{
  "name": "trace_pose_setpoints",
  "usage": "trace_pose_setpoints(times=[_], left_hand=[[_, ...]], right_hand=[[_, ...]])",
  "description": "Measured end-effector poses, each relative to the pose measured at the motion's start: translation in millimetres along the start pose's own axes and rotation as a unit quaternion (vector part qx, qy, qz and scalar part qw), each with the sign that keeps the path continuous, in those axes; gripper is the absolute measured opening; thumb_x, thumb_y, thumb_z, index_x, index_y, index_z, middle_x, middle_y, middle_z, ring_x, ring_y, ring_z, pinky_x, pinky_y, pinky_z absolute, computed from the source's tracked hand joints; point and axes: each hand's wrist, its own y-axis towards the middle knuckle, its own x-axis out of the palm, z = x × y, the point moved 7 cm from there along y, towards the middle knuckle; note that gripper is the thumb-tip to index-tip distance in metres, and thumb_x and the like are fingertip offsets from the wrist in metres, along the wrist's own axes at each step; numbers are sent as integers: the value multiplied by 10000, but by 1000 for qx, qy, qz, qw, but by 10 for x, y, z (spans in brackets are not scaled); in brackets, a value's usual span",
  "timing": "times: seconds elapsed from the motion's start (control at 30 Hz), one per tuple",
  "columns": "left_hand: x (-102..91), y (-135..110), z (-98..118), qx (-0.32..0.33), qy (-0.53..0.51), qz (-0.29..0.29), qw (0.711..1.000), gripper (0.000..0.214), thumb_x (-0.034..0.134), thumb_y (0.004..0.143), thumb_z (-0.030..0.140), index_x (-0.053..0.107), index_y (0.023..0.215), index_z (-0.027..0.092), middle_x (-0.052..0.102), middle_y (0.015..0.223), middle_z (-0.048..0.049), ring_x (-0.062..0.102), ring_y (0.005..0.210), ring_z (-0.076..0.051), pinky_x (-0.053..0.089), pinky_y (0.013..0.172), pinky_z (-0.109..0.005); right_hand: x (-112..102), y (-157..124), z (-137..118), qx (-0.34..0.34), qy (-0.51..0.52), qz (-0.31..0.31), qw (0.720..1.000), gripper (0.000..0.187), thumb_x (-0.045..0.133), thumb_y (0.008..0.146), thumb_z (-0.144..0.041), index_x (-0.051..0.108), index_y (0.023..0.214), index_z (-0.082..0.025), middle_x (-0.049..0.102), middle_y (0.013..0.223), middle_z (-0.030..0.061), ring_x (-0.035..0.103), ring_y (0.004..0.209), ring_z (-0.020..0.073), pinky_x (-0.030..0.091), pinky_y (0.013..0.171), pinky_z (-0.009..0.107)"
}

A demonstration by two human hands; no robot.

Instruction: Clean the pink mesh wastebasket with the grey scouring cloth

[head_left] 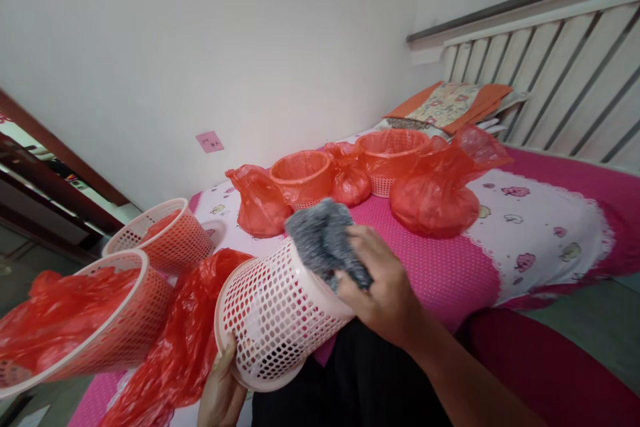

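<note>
A pink perforated plastic basket [273,317] lies tilted on its side over my lap, its rim towards the lower left. My left hand [223,390] grips that rim from below. My right hand [385,287] presses a grey cloth [325,237] against the basket's base end, fingers closed on the cloth. A loose red plastic bag [183,347] lies just left of the basket.
Two pink baskets lined with red bags [75,323] [167,233] stand at the left. On the pink bedspread [525,233] further back are two more baskets [303,177] [393,157] and three tied red bags [433,193]. A slatted headboard [560,73] with cushions is at the right.
</note>
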Motion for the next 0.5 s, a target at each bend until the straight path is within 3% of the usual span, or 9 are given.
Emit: trace_pose_setpoints(times=[0.1, 0.2, 0.33, 0.5], left_hand=[[52, -22, -3, 3, 3, 21, 1000, 345, 556, 995, 294, 731, 1292, 274, 652, 1373, -62, 485, 1404, -280, 220, 1254, -436], [107, -19, -31, -9, -9, 2, 1000, 336, 557, 993, 299, 744, 1272, 281, 654, 1372, -54, 464, 1419, -278, 204, 1258, -439], [126, 14, -37, -14, -12, -50, 999, 349, 504, 1014, 264, 750, 1261, 264, 658, 1363, -58, 455, 1421, -268, 183, 1263, -435], [120, 68, -2, -6, -28, -118, 993, 406, 431, 1031, 221, 701, 1331, 262, 661, 1349, -57, 449, 1416, -247, 191, 1259, -423]], right_hand=[[409, 14, -134, -63, -51, -124, 989, 372, 656, 846, -191, 682, 1214, -236, 633, 1325, 96, 503, 1306, 333, 424, 1130, 542], [691, -64, -146, -65, -99, -201, 972, 457, 733, 840, -178, 660, 1285, -250, 558, 1474, 105, 441, 1383, 377, 440, 1099, 591], [739, -151, -179, -67, -131, -188, 971, 405, 601, 907, -82, 668, 1270, -250, 571, 1478, 108, 449, 1386, 377, 478, 1041, 591], [691, -304, -225, -102, -130, -176, 970, 357, 545, 931, -65, 682, 1207, -246, 577, 1490, 63, 437, 1405, 361, 454, 1094, 567]])
